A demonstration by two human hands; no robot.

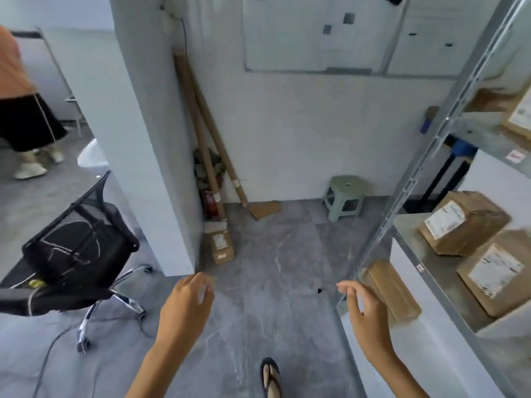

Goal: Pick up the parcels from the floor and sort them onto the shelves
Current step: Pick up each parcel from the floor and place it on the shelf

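Left hand (186,300): head view; held out over the grey marbled floor (273,282), fingers loosely curled, holding nothing.
Right hand (365,308): held out level with the left, fingers relaxed and slightly bent, empty, just beside the grey metal shelf rack's upright (413,179).
Floor parcel: small brown cardboard parcel with white label (221,245), at the foot of the white pillar (138,153), ahead of the left hand, apart from both hands.
Shelved parcels: two brown labelled cardboard boxes (462,222) (494,271) on the middle shelf, right of the right hand; another (517,116) on the shelf above.
Low parcel: brown box (393,291) behind the upright, near the right hand; floor or shelf, cannot tell.
Surroundings: pale green plastic stool (344,196); black mesh office chair (80,248); brown cardboard tubes (201,133) leaning in the corner.
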